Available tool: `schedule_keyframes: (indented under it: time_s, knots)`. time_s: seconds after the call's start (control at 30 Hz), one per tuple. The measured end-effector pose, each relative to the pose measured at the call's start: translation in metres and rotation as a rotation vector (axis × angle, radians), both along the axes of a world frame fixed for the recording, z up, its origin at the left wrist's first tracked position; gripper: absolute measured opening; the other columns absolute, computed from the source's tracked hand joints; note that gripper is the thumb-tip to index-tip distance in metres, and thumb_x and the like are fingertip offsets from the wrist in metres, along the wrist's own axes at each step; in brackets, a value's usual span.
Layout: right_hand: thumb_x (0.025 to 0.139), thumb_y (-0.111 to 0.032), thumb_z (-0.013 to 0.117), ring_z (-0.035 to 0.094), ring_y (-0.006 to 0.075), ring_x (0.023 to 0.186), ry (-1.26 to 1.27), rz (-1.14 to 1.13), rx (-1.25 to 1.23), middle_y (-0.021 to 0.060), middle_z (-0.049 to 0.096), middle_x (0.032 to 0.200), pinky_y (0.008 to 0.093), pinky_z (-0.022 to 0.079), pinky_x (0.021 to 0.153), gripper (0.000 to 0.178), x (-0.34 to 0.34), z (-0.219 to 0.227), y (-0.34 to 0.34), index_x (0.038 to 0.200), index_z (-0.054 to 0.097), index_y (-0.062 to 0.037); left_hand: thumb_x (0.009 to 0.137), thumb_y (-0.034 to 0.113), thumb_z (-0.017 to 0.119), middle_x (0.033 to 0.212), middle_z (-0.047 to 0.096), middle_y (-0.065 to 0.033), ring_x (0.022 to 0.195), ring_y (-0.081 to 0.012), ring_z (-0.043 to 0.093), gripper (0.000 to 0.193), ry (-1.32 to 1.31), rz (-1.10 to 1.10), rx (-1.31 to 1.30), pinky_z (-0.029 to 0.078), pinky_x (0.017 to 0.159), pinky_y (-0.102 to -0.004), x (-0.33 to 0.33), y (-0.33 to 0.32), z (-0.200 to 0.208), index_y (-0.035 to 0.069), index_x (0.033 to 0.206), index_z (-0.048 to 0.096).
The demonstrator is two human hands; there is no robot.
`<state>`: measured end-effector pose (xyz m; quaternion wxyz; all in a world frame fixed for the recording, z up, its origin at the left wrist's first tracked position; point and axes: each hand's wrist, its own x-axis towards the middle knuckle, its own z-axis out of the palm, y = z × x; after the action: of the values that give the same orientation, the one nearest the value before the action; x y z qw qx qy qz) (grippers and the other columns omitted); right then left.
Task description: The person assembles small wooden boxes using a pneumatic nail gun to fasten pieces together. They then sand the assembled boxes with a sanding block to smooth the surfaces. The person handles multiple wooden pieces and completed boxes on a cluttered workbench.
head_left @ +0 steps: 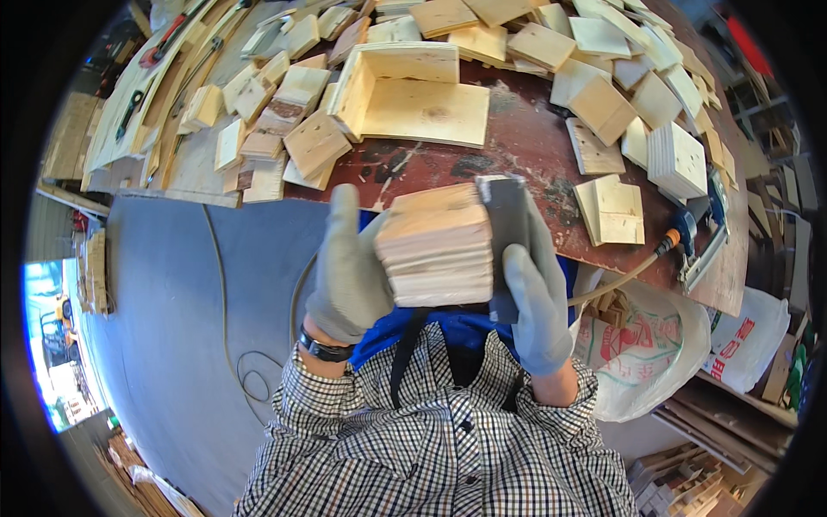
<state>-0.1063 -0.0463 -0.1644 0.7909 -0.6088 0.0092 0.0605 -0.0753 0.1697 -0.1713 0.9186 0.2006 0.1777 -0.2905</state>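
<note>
Head | hands (pixel 346 280): 2, clamped on 1 wood stack (pixel 438 250), 1 dark block (pixel 505 224) | hose-fed tool (pixel 711 228): 1

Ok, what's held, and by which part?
Left hand: a stack of wood pieces, by its left side. Right hand: a dark flat block, by its right side.

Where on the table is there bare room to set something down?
Bare table lies between the open-sided box and right blocks, and in front of the box. Crowded: wood at far and left sides; tool at near-right corner.
</note>
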Motion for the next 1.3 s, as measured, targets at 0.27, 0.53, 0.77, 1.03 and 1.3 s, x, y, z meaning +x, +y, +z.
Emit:
schedule_keyframes:
  time_s: [0.27,0.53,0.77,1.03,1.3]
  knots:
    - [0.108,-0.036,0.050,0.058,0.0276,0.136,-0.012,0.050,0.105,0.0234,0.053,0.152,0.0367,0.046,0.113,0.075,-0.007,0.009,-0.009,0.164,0.027,0.0073,0.102,0.065,0.052,0.152,0.059,-0.0215,0.137,-0.0366,0.059,0.081,-0.273,-0.034,-0.499,0.043,0.118,-0.0580,-0.003,0.035,-0.061,0.003,0.153,0.051]
    - [0.107,-0.037,0.052,0.060,0.0245,0.133,0.041,0.017,0.060,0.0209,0.054,0.151,0.0335,0.046,0.112,0.076,-0.004,0.021,-0.009,0.164,0.029,0.0069,0.085,0.064,0.072,0.145,0.065,-0.0073,0.119,-0.0282,0.064,0.083,-0.193,-0.085,0.199,0.049,0.111,-0.0470,-0.016,0.041,-0.041,0.011,0.148,0.058]
    - [0.104,-0.029,0.062,0.046,0.0290,0.144,-0.132,0.037,-0.080,0.0203,0.043,0.157,0.0412,0.033,0.123,0.079,-0.004,0.003,-0.003,0.166,0.027,0.0051,0.103,0.039,0.058,0.138,0.069,-0.0208,0.121,-0.0378,0.069,0.056,-0.044,0.052,-0.202,0.054,0.108,-0.0537,-0.009,0.024,-0.027,-0.001,0.142,0.061]
    - [0.097,-0.023,0.067,0.051,0.0467,0.129,-0.507,-0.098,-0.577,0.0310,0.044,0.149,0.0503,0.040,0.113,0.074,-0.013,-0.017,0.007,0.156,0.039,0.0110,0.104,0.021,0.059,0.128,0.073,-0.0184,0.113,-0.0318,0.073,0.035,-0.294,0.256,0.065,0.061,0.100,-0.0462,-0.023,0.015,-0.034,0.001,0.133,0.065]
    - [0.102,-0.037,0.059,0.055,0.0385,0.126,-0.489,0.172,-0.175,0.0281,0.050,0.146,0.0474,0.043,0.109,0.073,-0.059,-0.025,-0.007,0.156,0.039,0.0078,0.104,0.011,0.062,0.121,0.067,-0.0083,0.118,-0.0226,0.067,0.031,-0.689,0.498,1.061,0.059,0.103,-0.0408,-0.022,0.007,-0.030,0.000,0.133,0.062]
